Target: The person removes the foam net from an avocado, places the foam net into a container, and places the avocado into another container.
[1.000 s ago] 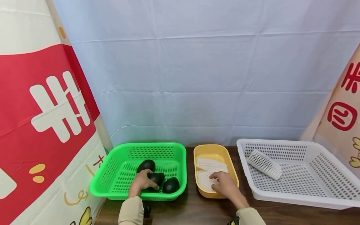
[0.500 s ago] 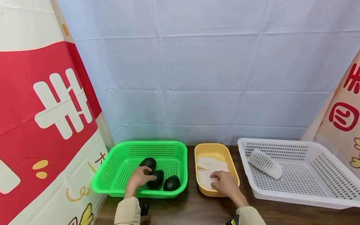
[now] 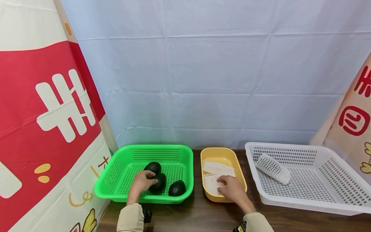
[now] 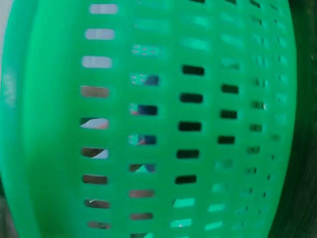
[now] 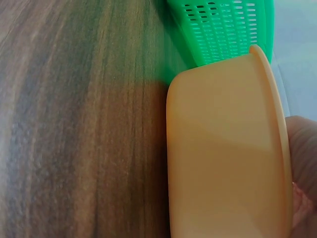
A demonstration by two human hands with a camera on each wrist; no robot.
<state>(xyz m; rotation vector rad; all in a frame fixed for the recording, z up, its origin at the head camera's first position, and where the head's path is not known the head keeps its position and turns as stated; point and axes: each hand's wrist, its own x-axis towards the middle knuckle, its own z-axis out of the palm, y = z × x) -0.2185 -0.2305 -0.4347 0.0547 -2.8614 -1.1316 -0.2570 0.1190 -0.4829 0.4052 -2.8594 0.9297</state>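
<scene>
In the head view my left hand (image 3: 142, 182) is inside the green basket (image 3: 101, 190), its thumb and fingers curled against the left side of a black avocado (image 3: 160, 184). Another avocado (image 3: 153, 167) lies just behind it, and a third avocado (image 3: 177, 188) rests to the right. The green basket wall (image 4: 163, 114) fills the left wrist view and hides that hand. My right hand (image 3: 233, 190) reaches over the yellow tray (image 3: 215, 152), fingers loosely bent and thumb apart, above white foam nets (image 3: 213, 183). Part of that hand (image 5: 303, 148) shows beyond the tray's rim in the right wrist view.
A white basket (image 3: 310, 203) stands on the right, with one white foam net sleeve (image 3: 273, 169) lying in it. All three containers stand on a dark wooden table (image 3: 179, 217). A pale cloth (image 3: 185, 71) hangs behind, and a printed cloth (image 3: 52, 106) on the left.
My left hand has shifted slightly left and back, and the avocado at its fingers has moved and turned with it. My right hand stays over the foam nets.
</scene>
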